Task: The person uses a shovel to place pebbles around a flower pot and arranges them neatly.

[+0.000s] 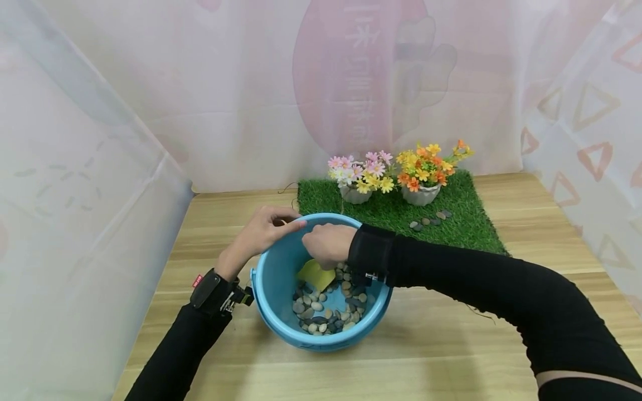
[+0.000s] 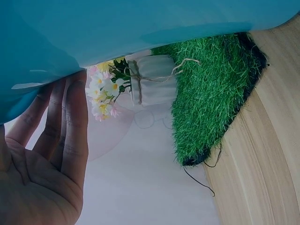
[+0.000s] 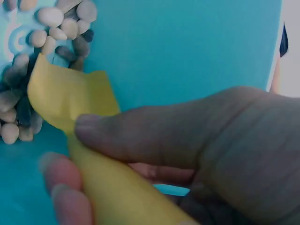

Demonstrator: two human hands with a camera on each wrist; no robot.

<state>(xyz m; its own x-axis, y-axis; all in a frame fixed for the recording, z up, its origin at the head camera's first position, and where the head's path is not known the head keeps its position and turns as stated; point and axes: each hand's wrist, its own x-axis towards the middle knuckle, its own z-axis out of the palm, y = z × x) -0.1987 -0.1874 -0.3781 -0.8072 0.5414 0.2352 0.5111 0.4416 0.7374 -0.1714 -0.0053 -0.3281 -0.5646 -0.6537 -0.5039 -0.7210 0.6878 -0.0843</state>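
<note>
Your left grip (image 1: 266, 229) pinches the bucket (image 1: 275, 284), presumably steadying it against your right grip (image 1: 331, 244), which clasps the scoop (image 1: 316, 274).

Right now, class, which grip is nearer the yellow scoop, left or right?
Right. The right grip holds the scoop inside the bucket; the left grip is at the bucket's rim, away from the scoop.

The bucket (image 1: 275, 275) looks glossy, smooth plastic; the scoop (image 1: 317, 275) smooth, matt plastic; pebbles (image 1: 317, 306) smooth stone; artificial turf (image 1: 471, 223) rough; tabletop (image 1: 451, 340) wood-grained; 2 flowerpots (image 1: 421, 195) matt; sleeves (image 1: 461, 262) cloth.
</note>
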